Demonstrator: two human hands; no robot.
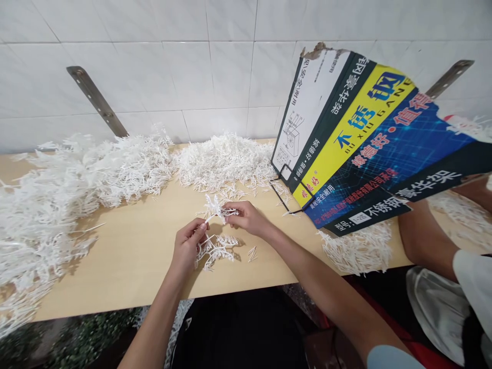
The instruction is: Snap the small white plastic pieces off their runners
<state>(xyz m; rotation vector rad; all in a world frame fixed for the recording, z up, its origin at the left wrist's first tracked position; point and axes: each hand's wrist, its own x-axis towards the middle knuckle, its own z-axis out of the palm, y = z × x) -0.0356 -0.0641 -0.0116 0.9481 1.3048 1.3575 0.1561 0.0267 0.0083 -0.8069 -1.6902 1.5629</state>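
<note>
Over the middle of the wooden table, my left hand pinches the stem of a white branched plastic piece. The fingers of my right hand are closed on the same piece from the right, among its small prongs. Just below my hands, more white branched pieces lie on the table, partly behind my left fingers. A few loose white sticks rest to their right.
A large white heap covers the left side; a smaller pile sits by the tiled wall. A printed cardboard panel stands at right in a black wire holder. Beyond it show another person's arm and more white pieces.
</note>
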